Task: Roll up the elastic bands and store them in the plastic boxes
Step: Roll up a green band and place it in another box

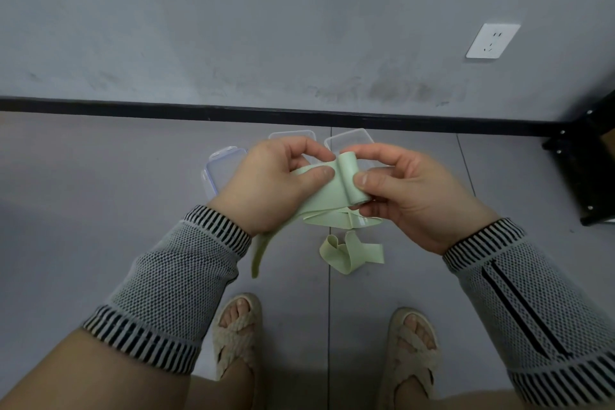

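Hands at centre, left hand (273,183) pinching pale green elastic band (329,196), right hand (409,196) gripping its rolled end, clear plastic boxes (223,170) at twelve o'clock behind.

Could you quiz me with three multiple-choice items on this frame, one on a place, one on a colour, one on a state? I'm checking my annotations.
1. Where do the plastic boxes lie?
A. on the floor beyond the hands
B. on a shelf
C. on the person's lap

2. What colour is the elastic band being rolled?
A. red
B. pale green
C. black

3. How far along is that band?
A. fully rolled
C. already in a box
B. partly rolled, a loose tail hanging

Answers:
1 A: the clear boxes sit on the grey floor near the wall, partly hidden behind the hands.
2 B: the strip is light green.
3 B: the right hand pinches the roll, the left hand grips the strip, and its tail dangles below.
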`<move>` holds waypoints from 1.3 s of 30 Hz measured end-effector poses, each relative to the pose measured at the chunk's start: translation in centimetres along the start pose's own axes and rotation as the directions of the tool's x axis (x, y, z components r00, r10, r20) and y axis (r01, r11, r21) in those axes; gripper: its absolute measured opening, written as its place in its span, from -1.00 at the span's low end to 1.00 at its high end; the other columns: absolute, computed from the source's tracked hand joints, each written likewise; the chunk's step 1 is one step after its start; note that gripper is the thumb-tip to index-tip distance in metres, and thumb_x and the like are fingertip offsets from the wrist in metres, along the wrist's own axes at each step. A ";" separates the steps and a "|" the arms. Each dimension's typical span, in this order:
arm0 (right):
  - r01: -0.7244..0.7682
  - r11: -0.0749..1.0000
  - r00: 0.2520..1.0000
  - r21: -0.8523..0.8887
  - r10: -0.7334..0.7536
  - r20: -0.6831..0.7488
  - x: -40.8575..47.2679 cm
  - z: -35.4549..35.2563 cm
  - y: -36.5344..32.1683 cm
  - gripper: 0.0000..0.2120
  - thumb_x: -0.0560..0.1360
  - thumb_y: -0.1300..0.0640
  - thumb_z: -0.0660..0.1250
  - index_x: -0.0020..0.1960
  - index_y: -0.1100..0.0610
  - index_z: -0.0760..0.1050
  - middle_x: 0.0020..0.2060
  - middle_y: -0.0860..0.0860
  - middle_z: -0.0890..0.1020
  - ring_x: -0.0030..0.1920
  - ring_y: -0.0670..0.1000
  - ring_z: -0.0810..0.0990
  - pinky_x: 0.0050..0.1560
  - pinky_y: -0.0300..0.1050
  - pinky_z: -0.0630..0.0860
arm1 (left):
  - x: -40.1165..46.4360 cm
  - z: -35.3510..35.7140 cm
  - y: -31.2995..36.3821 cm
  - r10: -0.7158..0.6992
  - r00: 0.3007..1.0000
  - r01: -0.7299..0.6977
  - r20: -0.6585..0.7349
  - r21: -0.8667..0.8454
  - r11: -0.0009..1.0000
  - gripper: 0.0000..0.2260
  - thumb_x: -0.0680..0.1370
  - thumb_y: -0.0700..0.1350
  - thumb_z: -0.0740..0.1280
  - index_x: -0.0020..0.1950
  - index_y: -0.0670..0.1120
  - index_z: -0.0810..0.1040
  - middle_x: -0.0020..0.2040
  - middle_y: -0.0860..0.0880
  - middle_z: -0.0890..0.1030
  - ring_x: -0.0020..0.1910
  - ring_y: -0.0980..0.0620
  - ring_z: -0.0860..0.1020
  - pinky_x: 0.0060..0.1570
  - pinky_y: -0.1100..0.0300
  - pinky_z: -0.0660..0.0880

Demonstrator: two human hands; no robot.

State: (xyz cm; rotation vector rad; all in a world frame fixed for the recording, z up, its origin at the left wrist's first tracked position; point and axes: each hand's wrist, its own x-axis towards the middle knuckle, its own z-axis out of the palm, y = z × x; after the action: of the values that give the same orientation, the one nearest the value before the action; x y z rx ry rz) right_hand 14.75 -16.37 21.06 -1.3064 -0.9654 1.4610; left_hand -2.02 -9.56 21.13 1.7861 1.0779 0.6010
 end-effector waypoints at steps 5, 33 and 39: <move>0.008 0.999 1.000 -0.032 -0.008 -0.013 0.0 -0.1 0.1 -0.74 0.49 0.36 0.29 0.10 0.09 0.53 -0.37 0.09 0.58 -0.38 -0.03 0.55 -0.24 -0.13 0.49 | -0.1 0.2 -0.1 0.031 0.999 -0.030 -0.032 0.046 0.999 -0.87 0.47 -0.14 0.40 -0.19 0.10 0.58 -0.41 0.08 0.54 -0.45 0.22 0.44 -0.35 0.33 0.41; 0.094 0.838 0.941 -0.538 -0.252 -0.227 0.3 1.5 1.3 -0.74 0.36 0.06 0.48 -0.04 -0.12 0.46 -0.46 -0.07 0.51 -0.47 -0.20 0.47 -0.39 -0.30 0.42 | 0.2 1.7 -0.2 -0.036 0.997 0.033 -0.066 -0.034 0.999 -0.93 0.46 -0.07 0.43 -0.15 -0.04 0.61 -0.33 -0.14 0.64 -0.35 -0.01 0.56 -0.23 -0.01 0.54; 0.170 0.914 0.965 -0.368 -0.231 -0.127 -0.3 1.1 0.5 -0.41 0.26 0.02 0.55 0.23 -0.12 0.43 -0.24 0.04 0.58 -0.27 -0.08 0.55 -0.17 -0.20 0.57 | 0.0 0.8 0.3 -0.132 0.991 0.118 -0.029 -0.298 0.947 -0.94 0.50 -0.18 0.39 -0.16 -0.14 0.58 -0.33 -0.16 0.64 -0.36 -0.03 0.58 -0.25 0.07 0.56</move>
State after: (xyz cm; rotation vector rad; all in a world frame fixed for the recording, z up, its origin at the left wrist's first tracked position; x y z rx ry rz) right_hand 13.61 -16.80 20.86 -1.5097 -1.2504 1.0302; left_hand -1.30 -10.01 21.08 1.4394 1.0636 0.6920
